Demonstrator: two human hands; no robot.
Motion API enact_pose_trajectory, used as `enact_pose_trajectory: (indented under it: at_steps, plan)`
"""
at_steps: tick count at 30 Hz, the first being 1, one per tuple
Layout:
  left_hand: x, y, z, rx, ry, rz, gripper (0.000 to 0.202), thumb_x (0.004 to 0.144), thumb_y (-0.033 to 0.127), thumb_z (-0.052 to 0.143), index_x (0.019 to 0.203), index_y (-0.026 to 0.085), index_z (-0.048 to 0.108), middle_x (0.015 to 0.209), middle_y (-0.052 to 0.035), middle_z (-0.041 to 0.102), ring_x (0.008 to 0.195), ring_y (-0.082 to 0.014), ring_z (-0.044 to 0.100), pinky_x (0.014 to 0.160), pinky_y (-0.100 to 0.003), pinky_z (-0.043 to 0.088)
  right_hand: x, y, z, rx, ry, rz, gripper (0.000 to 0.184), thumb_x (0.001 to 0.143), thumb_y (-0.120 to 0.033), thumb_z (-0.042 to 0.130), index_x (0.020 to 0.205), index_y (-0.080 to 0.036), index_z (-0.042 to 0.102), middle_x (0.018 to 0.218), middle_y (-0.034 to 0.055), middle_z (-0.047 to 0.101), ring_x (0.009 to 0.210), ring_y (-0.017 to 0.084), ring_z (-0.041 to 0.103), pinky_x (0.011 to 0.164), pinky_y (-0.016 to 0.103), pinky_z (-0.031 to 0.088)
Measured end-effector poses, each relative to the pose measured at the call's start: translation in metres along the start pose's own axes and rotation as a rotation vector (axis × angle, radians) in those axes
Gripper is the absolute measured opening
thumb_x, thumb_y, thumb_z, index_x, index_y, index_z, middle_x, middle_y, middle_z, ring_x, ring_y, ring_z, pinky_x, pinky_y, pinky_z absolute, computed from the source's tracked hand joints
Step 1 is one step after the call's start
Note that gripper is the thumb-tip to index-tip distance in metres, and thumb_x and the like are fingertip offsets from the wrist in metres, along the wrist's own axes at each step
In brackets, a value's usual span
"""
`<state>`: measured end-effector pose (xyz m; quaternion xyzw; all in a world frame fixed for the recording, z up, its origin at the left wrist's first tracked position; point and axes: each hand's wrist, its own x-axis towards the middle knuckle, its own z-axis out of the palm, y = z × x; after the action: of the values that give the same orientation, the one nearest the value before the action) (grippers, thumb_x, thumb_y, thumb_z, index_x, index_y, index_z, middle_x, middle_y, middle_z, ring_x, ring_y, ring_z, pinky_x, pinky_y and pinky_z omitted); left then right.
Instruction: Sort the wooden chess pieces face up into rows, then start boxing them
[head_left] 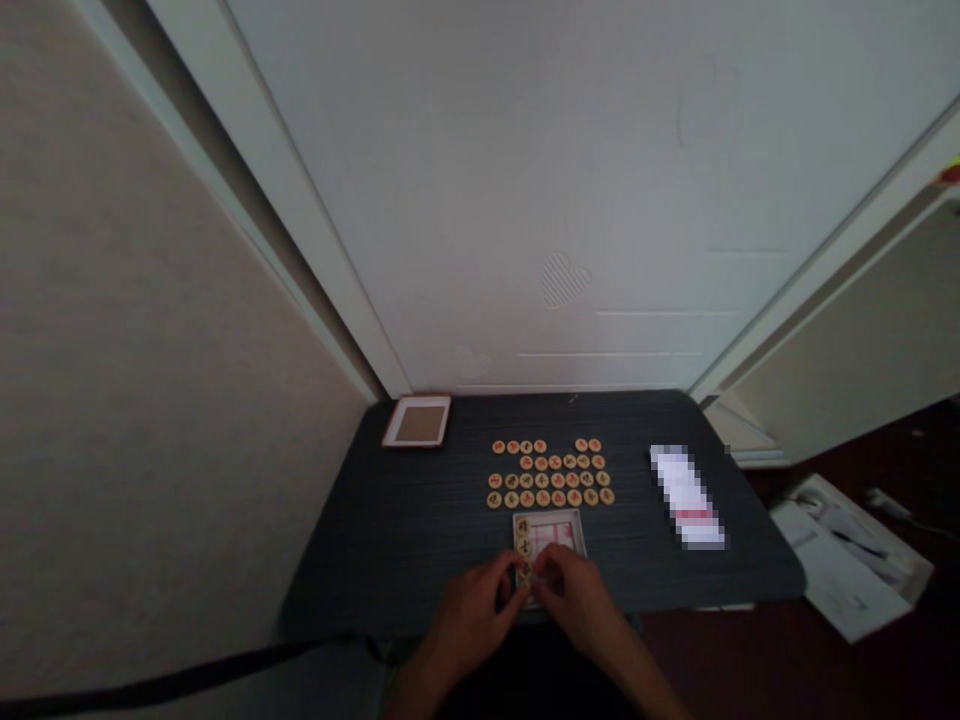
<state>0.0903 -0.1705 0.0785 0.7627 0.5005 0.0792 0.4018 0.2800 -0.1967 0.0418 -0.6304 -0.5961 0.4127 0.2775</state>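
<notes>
Both my hands meet at the near edge of a small dark table (390, 540). My left hand (472, 605) and my right hand (574, 595) have their fingers curled together over the near end of a small open box (559, 530) with a red-and-white lining. Three round wooden game pieces lie stacked in a column along the box's left side (523, 545). Each hand pinches at a piece there, though what is between the fingers is too small to make out. Several round wooden pieces (551, 473) with red or black marks lie in rows beyond the box.
A shallow square lid or tray (417, 420) sits at the table's far left corner. A blurred white packet (686, 497) lies at the right. White wall panels rise behind the table. Papers and a box (847, 560) lie on the dark floor at right. A dark strap (187, 680) crosses lower left.
</notes>
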Motion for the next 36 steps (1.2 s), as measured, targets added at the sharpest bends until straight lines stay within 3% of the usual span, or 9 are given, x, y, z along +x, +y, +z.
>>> enact_pose_trajectory:
  at_steps: [6, 19, 29, 36]
  plan:
    - [0.004, 0.009, -0.002, 0.122, -0.032, -0.018, 0.025, 0.097, 0.035, 0.049, 0.120, 0.030, 0.058, 0.088, 0.0015, 0.072, 0.082, -0.0172, 0.068, 0.072, -0.025, 0.043, 0.000, 0.005, 0.002, -0.031, -0.022, -0.014, 0.015, 0.079, -0.012, 0.062, 0.091, -0.020, 0.068, 0.086, 0.0021, 0.070, 0.078, 0.017, 0.065, 0.071, 0.025, 0.045]
    - [0.003, 0.004, 0.005, 0.148, 0.006, -0.023, 0.025, 0.099, 0.035, 0.044, 0.123, 0.030, 0.052, 0.092, 0.0010, 0.072, 0.087, -0.0181, 0.070, 0.075, -0.026, 0.044, -0.004, -0.005, -0.007, 0.010, -0.052, -0.076, 0.020, 0.085, -0.009, 0.052, 0.092, -0.020, 0.067, 0.090, 0.0031, 0.072, 0.084, 0.018, 0.067, 0.078, 0.026, 0.048]
    - [0.004, 0.006, 0.010, 0.124, 0.036, -0.072, 0.047, 0.099, 0.040, 0.046, 0.144, 0.032, 0.040, 0.093, 0.0004, 0.073, 0.087, -0.0195, 0.070, 0.077, -0.028, 0.044, -0.001, -0.002, -0.007, 0.030, 0.085, -0.136, 0.026, 0.090, -0.013, 0.045, 0.103, -0.018, 0.067, 0.099, 0.0080, 0.072, 0.094, 0.020, 0.067, 0.087, 0.031, 0.050]
    - [0.007, 0.008, 0.013, 0.121, 0.030, -0.146, 0.062, 0.098, 0.037, 0.044, 0.156, 0.027, 0.022, 0.101, -0.0032, 0.074, 0.092, -0.0202, 0.071, 0.078, -0.028, 0.046, 0.000, -0.002, -0.003, 0.036, 0.078, -0.131, 0.029, 0.091, -0.015, 0.045, 0.108, -0.019, 0.068, 0.103, 0.0089, 0.073, 0.096, 0.021, 0.068, 0.090, 0.033, 0.052]
